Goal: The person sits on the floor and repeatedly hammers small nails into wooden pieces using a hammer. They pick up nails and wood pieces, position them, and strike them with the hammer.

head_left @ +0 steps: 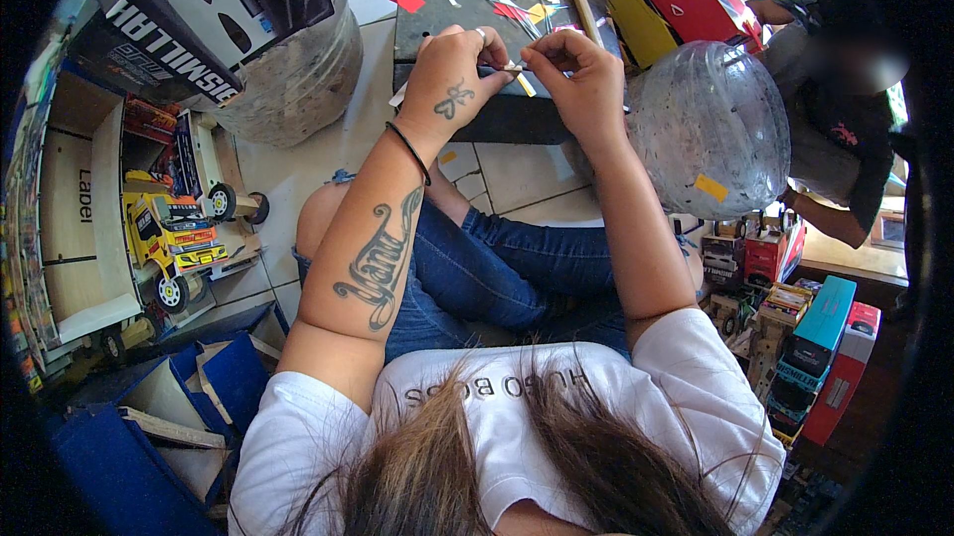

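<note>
Over the near edge of the dark table [424,37], both hands meet: the left hand [452,71] pinches a small pale piece [513,66] between thumb and fingers. The right hand [578,74] brings thumb and forefinger to its right end, gripping or merely touching, I cannot tell. The piece sits between both fingertips, its long axis seemingly running left to right.

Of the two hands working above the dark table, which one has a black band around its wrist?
The left hand: a thin black band circles its wrist. The right hand shows a bare wrist.
</note>
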The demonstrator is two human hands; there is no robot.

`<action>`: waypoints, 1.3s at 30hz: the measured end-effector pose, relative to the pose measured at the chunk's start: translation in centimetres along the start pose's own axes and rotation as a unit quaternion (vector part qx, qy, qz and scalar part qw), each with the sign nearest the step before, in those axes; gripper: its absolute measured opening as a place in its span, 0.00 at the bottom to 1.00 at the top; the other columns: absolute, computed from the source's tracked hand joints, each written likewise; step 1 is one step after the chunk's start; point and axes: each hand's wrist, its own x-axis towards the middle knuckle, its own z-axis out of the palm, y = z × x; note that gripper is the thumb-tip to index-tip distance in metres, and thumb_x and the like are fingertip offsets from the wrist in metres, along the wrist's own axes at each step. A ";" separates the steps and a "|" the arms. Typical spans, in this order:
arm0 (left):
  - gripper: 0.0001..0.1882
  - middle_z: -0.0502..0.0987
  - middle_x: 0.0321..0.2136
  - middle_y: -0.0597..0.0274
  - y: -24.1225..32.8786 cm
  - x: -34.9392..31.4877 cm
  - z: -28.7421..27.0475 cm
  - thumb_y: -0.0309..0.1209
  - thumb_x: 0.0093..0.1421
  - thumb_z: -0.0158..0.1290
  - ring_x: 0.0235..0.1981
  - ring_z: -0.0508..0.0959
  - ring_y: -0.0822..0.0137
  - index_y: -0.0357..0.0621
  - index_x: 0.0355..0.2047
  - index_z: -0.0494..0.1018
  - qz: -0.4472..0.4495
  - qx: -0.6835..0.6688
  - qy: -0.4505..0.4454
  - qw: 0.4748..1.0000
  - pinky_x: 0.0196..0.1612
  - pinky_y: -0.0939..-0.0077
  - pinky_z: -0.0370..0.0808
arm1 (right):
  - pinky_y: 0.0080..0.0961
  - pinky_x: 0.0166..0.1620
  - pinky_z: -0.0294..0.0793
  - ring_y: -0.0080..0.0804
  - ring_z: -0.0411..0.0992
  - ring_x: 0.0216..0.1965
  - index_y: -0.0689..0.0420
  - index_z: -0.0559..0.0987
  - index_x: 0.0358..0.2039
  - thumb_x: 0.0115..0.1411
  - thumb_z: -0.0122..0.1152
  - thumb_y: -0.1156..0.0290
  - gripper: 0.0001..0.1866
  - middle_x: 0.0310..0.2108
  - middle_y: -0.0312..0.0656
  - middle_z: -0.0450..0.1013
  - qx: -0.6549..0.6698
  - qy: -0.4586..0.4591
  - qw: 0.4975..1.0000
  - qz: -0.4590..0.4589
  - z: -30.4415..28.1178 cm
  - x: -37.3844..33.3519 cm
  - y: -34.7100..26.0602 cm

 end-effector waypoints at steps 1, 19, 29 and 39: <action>0.09 0.78 0.24 0.63 0.0 0.0 0.0 0.31 0.45 0.63 0.33 0.76 0.62 0.46 0.27 0.75 -0.002 0.002 -0.001 1.000 0.41 0.66 0.67 | 0.17 0.34 0.73 0.17 0.73 0.28 0.62 0.79 0.28 0.53 0.65 0.75 0.05 0.25 0.36 0.76 -0.006 0.001 1.000 -0.001 0.0 0.0 -0.1; 0.05 0.77 0.26 0.53 0.8 -0.1 0.6 0.26 0.52 0.58 0.29 0.79 0.59 0.37 0.29 0.76 0.054 -0.053 0.038 0.996 0.34 0.72 0.74 | 0.28 0.36 0.74 0.34 0.76 0.31 0.62 0.79 0.30 0.49 0.68 0.68 0.11 0.28 0.46 0.77 -0.076 0.017 0.996 -0.053 -0.5 0.5 0.5; 0.05 0.76 0.23 0.55 1.0 -0.2 1.3 0.25 0.53 0.56 0.26 0.78 0.61 0.35 0.25 0.74 0.074 -0.021 0.048 0.996 0.31 0.73 0.72 | 0.47 0.45 0.71 0.53 0.73 0.40 0.62 0.69 0.40 0.57 0.52 0.61 0.18 0.41 0.54 0.69 -0.437 -0.028 0.889 0.134 -3.7 -0.8 5.3; 0.06 0.75 0.22 0.56 0.8 -0.2 1.4 0.25 0.55 0.55 0.24 0.77 0.63 0.35 0.24 0.72 0.070 -0.023 0.052 0.996 0.29 0.72 0.72 | 0.30 0.35 0.71 0.39 0.72 0.27 0.56 0.68 0.51 0.64 0.48 0.71 0.15 0.29 0.51 0.72 0.033 -0.018 0.976 0.216 -9.5 -10.2 -3.7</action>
